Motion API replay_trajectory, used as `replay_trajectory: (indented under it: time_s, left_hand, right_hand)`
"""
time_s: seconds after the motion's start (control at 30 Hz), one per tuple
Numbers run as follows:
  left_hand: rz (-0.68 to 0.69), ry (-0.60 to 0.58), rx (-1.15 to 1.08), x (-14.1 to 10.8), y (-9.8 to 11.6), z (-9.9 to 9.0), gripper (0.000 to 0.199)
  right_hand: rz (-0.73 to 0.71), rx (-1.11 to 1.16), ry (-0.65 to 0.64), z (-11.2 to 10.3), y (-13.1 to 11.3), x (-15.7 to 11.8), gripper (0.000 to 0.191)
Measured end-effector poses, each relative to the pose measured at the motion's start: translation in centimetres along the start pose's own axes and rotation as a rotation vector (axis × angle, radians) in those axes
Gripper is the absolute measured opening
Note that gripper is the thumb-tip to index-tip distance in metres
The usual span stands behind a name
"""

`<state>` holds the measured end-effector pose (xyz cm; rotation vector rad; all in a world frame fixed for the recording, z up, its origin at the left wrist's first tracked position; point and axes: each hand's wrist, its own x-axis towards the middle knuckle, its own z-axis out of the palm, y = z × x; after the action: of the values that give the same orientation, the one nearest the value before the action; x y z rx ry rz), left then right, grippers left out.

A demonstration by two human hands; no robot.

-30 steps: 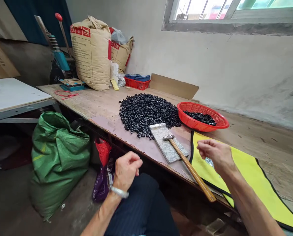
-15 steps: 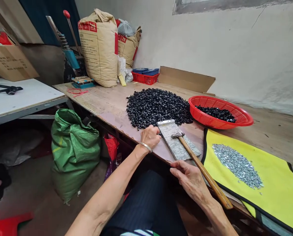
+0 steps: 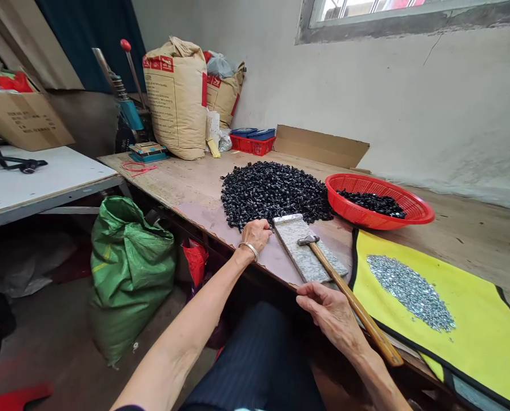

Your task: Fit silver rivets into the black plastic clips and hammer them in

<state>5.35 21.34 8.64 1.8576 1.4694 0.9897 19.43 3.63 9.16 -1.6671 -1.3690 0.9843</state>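
Left hand (image 3: 256,235) — by black pile (image 3: 276,191), hammer (image 3: 356,305) nearby

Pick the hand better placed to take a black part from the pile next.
Likely left: the left hand is beside the black pile; the right hand is farther off, by the hammer handle.

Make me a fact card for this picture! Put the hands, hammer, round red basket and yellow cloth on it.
Left hand: curled at the near edge of the black pile; its grip is hidden
Right hand: beside the hammer, not gripping it
Hammer: head on the grey slab
Round red basket: black pieces inside
Yellow cloth: silvery bits heaped on it
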Motion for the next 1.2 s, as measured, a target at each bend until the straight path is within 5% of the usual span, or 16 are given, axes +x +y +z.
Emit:
replay_trajectory:
  time_s: [0.3,0.53,0.67,0.97,1.2]
  left_hand:
    - [-0.094,-0.018,-0.654,0.4,0.1,-1.5,0.023]
    - [-0.087,-0.289,-0.856,-7.6,3.2,-1.4,0.02]
    - [-0.099,-0.259,-0.798,-11.9,4.3,-1.6,0.009]
    - [0.009,-0.075,-0.605,-14.4,4.0,-1.8,0.01]
    - [-0.208,-0.225,-1.147,-16.3,4.6,-1.7,0.016]
  right_hand:
    - [0.069,0.132,-0.033,0.0,-0.1,0.1,0.02]
    - [0.059,0.519,0.057,0.1,-2.6,0.2,0.036]
    - [0.038,0.615,0.052,0.3,-3.5,-0.1,0.034]
    - [-0.072,0.356,0.088,1.6,-2.7,-1.6,0.029]
    - [-0.753,-0.441,0.506,2.7,-2.5,-2.4,0.016]
